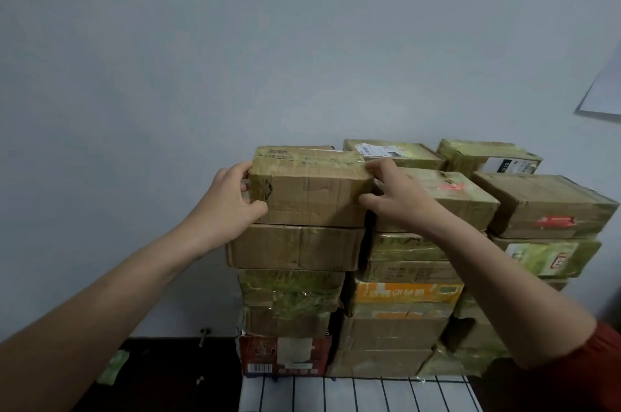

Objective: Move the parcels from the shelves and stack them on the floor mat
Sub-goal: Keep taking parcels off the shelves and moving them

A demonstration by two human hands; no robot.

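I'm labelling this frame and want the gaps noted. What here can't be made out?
Head view only:
- Floor mat: not in view.
- Left hand fingers: hidden behind the top parcel.
- Label text: too small.
- White sheet: cut off by the right edge.
- Rear parcels: hidden by the front stacks.

Brown taped cardboard parcel (311, 189), upright at frame center, tops the left column of stacked parcels (396, 280) w/ yellowish tape, filling center to lower right, against wall.

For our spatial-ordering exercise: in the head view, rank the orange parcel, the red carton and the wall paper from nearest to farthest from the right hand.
1. Orange parcel, just below the right hand.
2. Red carton, bottom left.
3. Wall paper, far upper right.
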